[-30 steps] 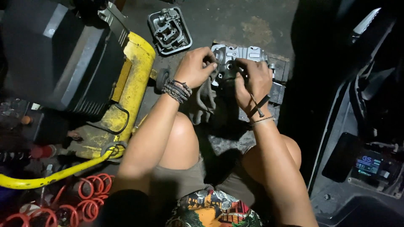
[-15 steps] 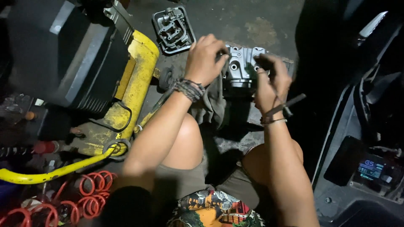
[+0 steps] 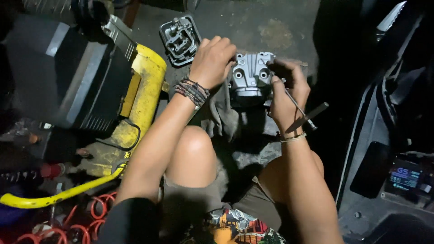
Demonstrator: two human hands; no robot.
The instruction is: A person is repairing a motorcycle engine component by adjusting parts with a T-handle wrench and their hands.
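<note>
Right hand [image 3: 287, 97] grips a thin metal T-handle tool [image 3: 302, 112] — its shaft runs diagonally from the fingers down past the wrist, the crossbar sticking out beside a pale wristband. That hand sits at the right edge of a grey cast-metal engine part [image 3: 251, 77], touching it or very nearly so. Left hand [image 3: 212, 61] comes in from the other side, knuckles up, fingers curled over the part's upper left corner; it looks clamped on the casting, though the fingertips are hidden. A stack of dark bracelets circles that wrist.

So the casting lies between the two hands, just ahead of the bare knees, with its longer side running roughly left to right across the view. Neither hand is clearly nearer. It rests on a crumpled grey rag [image 3: 217, 113] spread over the dark concrete floor [image 3: 271, 27].

Farther out, beyond the left hand, a second, smaller metal cover [image 3: 180, 38] lies open side up on the floor, well clear of the first. Left of it stands a yellow-and-black machine [image 3: 135, 90], with a yellow tube [image 3: 58, 194] and red coiled hose [image 3: 95, 217] nearer the body. Dark vehicle bodywork with a small lit display [image 3: 404, 176] fills the right side.
</note>
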